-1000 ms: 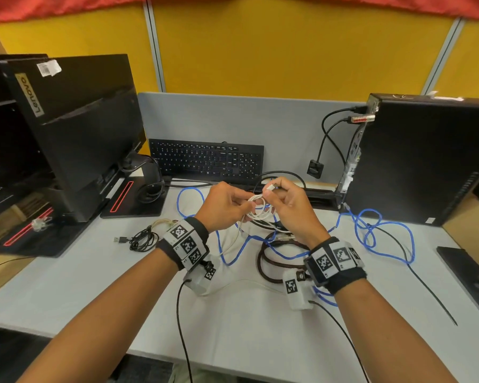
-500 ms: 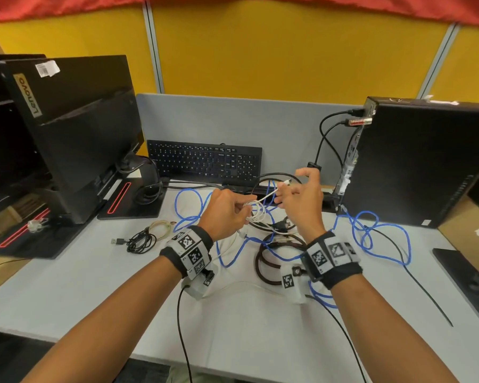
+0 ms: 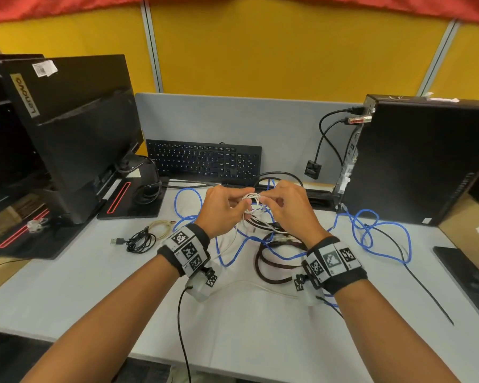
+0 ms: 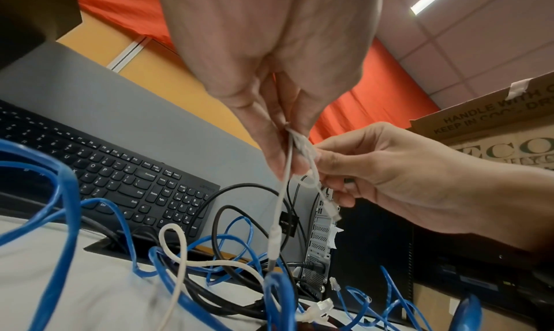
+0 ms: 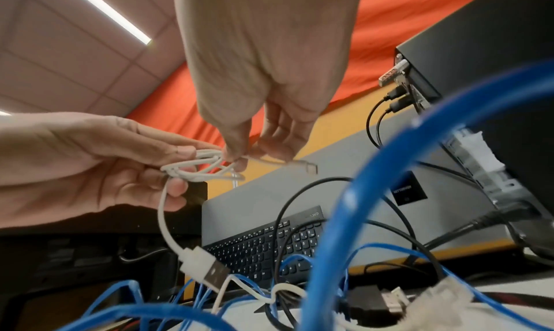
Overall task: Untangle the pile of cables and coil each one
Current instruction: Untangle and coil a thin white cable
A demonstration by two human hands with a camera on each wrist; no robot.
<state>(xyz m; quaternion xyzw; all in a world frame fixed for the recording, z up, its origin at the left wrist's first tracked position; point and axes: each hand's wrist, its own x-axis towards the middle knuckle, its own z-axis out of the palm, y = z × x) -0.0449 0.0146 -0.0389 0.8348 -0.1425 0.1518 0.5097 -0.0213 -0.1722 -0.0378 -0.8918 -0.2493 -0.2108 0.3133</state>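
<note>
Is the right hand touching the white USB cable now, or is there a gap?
Touching. The right wrist view shows the right hand pinching a strand of the white USB cable near its small plug, while the left hand holds the coil.

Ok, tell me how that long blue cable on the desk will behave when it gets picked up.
The blue cable lies in big springy loops, so it will probably hold its curves and resist tight coiling. It crosses the brown cable and several black ones, so lifting it likely drags those along. It looks light.

Bare desk lies near; blue cable loops and keyboard crowd farther back.
</note>
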